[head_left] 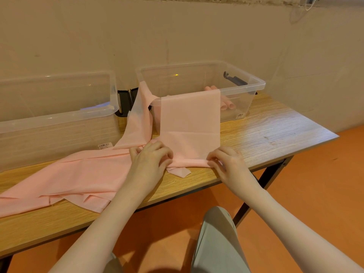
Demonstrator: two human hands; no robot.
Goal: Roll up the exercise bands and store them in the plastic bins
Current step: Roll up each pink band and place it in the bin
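My left hand point(151, 156) and right hand point(224, 162) pinch rolled near end of thin pink stretchy exercise band point(189, 123); rest draped over clear plastic bin point(254, 83) rim onto wooden worktop point(275, 131). Light, limp, likely slippery: grip both roll ends, keep tension.

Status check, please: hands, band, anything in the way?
Left hand, right hand: both pinch the rolled near end of the pink stretchy band. Band hangs over clear plastic bin. Loose pink bands overlap left.

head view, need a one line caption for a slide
Both hands, left hand and right hand, start rolling a pink exercise band draped over the right plastic bin on a wooden table.
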